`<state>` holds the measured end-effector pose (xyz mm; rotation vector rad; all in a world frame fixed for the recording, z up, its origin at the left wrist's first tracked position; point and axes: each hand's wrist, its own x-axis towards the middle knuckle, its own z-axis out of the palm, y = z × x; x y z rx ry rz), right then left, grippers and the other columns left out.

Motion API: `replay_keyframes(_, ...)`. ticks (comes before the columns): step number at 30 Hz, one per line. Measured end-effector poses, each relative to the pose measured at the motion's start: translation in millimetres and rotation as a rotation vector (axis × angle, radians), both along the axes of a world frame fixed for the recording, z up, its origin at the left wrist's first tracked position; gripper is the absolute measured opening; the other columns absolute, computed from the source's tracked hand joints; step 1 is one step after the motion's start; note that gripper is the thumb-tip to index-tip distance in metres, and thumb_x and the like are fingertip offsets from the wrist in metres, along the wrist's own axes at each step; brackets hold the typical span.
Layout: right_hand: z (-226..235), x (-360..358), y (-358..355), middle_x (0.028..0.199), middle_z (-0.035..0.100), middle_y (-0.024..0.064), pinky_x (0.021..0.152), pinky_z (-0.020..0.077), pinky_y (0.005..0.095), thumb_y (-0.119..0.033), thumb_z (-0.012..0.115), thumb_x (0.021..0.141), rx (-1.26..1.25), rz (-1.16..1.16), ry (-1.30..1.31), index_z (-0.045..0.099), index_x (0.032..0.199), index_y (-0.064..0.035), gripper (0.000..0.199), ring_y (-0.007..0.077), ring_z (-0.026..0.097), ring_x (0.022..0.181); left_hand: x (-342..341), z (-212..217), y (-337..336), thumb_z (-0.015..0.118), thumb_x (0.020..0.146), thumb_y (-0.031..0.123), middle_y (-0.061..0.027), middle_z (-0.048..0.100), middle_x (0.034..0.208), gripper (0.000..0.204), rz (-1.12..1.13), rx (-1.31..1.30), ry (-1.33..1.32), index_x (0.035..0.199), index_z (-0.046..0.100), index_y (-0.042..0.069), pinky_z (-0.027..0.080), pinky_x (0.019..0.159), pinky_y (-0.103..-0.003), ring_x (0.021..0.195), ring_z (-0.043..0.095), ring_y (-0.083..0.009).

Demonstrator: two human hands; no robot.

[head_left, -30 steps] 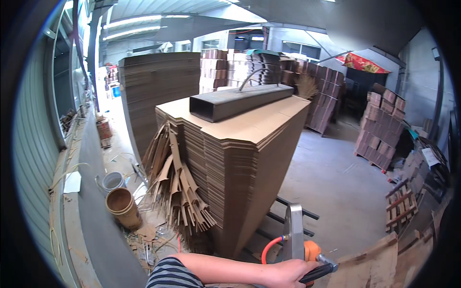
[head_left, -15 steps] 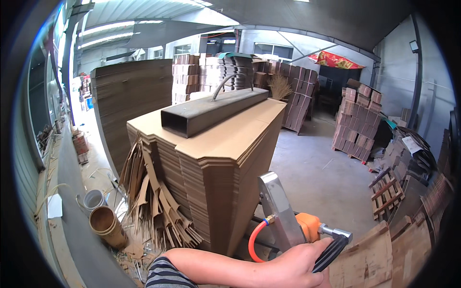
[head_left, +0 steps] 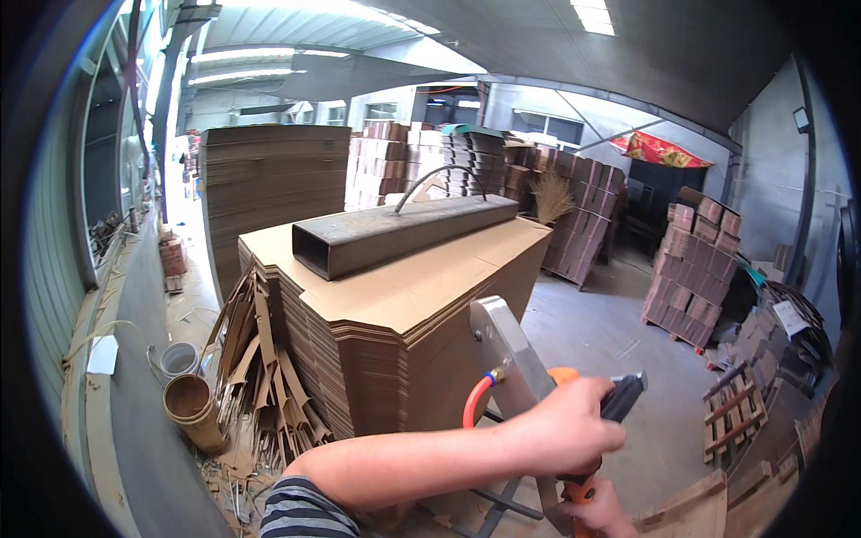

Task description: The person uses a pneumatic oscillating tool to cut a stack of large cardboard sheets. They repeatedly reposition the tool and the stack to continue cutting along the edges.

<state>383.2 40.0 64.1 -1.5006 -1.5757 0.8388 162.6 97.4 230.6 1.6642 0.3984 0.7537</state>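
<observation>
A pneumatic tool (head_left: 511,345) with a long silver metal housing, an orange body and a red-orange air hose (head_left: 473,403) stands beside the near right side of a tall cardboard stack (head_left: 421,300). My left hand (head_left: 569,426) is closed round its black upper handle (head_left: 623,397); my left arm crosses the lower middle in a striped sleeve. Below it, my right hand (head_left: 603,511) grips the orange and black lower handle (head_left: 577,490). I cannot tell whether the housing touches the stack. Torn cardboard strips (head_left: 278,386) hang from the stack's near left side.
A hollow steel beam (head_left: 395,235) with a curved handle lies on the stack. Two buckets (head_left: 193,408) stand at left amid scraps. Another cardboard stack (head_left: 269,193) rises behind. Bundled cardboard (head_left: 686,278), a wooden pallet (head_left: 735,417) and boards (head_left: 686,507) are at right.
The tool and my left hand have risen relative to the stack. My right hand, mostly out of sight before, now shows on the lower handle. The view has tilted up and turned slightly left.
</observation>
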Motion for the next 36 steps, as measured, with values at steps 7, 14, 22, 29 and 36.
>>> replay_keyframes(7,28,23,61,0.071,0.06,0.0063,0.055,0.0487,0.0289,-0.001,0.071,0.063,-0.211,0.108,0.104,0.06,0.082,0.0036,0.023,0.0149,0.059,0.059,13,20,37,0.052,0.071,0.006,-0.006,0.05,0.058,0.01,0.194,-0.087,0.034,0.072,0.049,-0.003,0.04,0.044,-0.027,0.049,0.05,-0.0117)
replay_keyframes(14,16,36,95,0.069,0.059,0.0068,0.053,0.0489,0.0295,0.0,0.071,0.063,-0.243,0.16,0.058,0.059,0.081,0.0036,0.022,0.0155,0.059,0.057,26,14,60,0.053,0.071,0.003,-0.0041,0.047,0.059,0.024,0.261,-0.162,0.031,0.091,0.053,-0.009,0.036,0.042,-0.026,0.046,0.045,-0.01)
replay_keyframes(22,8,41,106,0.068,0.059,0.0071,0.051,0.0489,0.0298,0.001,0.07,0.062,-0.237,0.172,0.1,0.059,0.08,0.0033,0.021,0.0163,0.059,0.056,31,20,63,0.053,0.072,0.003,-0.0043,0.048,0.059,0.039,0.268,-0.142,0.085,0.107,0.05,-0.013,0.034,0.041,-0.026,0.046,0.043,-0.0095)
replay_keyframes(29,22,36,113,0.068,0.059,0.0066,0.052,0.0488,0.03,0.001,0.07,0.062,-0.274,0.175,0.054,0.059,0.079,0.0027,0.02,0.0159,0.059,0.056,29,15,73,0.053,0.072,0.002,-0.0034,0.048,0.06,0.047,0.268,-0.158,0.022,0.115,0.046,-0.014,0.034,0.042,-0.026,0.047,0.042,-0.0083)
replay_keyframes(36,11,32,106,0.068,0.059,0.0062,0.05,0.048,0.0292,0.001,0.07,0.064,-0.262,0.178,0.085,0.058,0.081,0.0021,0.021,0.0156,0.059,0.054,27,13,70,0.054,0.072,0.003,-0.0041,0.049,0.062,0.044,0.236,-0.189,0.027,0.113,0.047,-0.013,0.035,0.042,-0.025,0.047,0.044,-0.0087)
